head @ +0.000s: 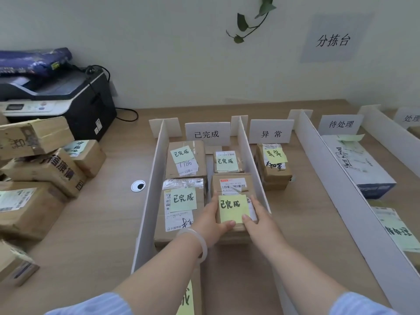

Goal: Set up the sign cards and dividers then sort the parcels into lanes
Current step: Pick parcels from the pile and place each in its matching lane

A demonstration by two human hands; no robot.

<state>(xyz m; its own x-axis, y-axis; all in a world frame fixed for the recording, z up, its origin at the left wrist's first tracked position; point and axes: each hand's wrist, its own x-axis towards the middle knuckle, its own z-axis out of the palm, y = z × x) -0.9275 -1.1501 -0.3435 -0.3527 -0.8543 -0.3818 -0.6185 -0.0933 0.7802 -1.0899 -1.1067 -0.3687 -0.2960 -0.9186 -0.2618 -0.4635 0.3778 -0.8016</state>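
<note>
Wood-grain table (pixel 106 223) set against a pale wall (pixel 181 53). On the wall a grey paper sheet (pixel 333 39) reading 分拣台, with an ivy sprig (pixel 244 23) hanging to its left. At far left a dark printer (pixel 59 98) with a blue bundle (pixel 34 62) on top, and nearer a heap of brown cartons (pixel 43 169).

Across the table, upright white dividers (pixel 336 178) marking lanes, each lane headed at the far end by a white card: the 已完成 card (pixel 207 134), the 异常 card (pixel 271 133), the 待处理 card (pixel 341 124), and a cut-off card (pixel 409 118) ending 处理.

In the 已完成 lane, brown parcels under sticky notes handwritten 已完成, with "7786" inked on the far-left parcel (pixel 186 160). Near-right parcel (pixel 231 185) of that lane, just beside the divider on its right, gripped by both hands: left hand (pixel 211 219) curled round its near left corner, right hand (pixel 256 214) round its near right corner, thumbs at the edge of its yellow note (pixel 231 206).

In the next lane, a parcel noted 异常 (pixel 275 167). In the 待处理 lane, a white-and-blue box (pixel 361 164) far and a green-noted parcel (pixel 397 230) near.
</note>
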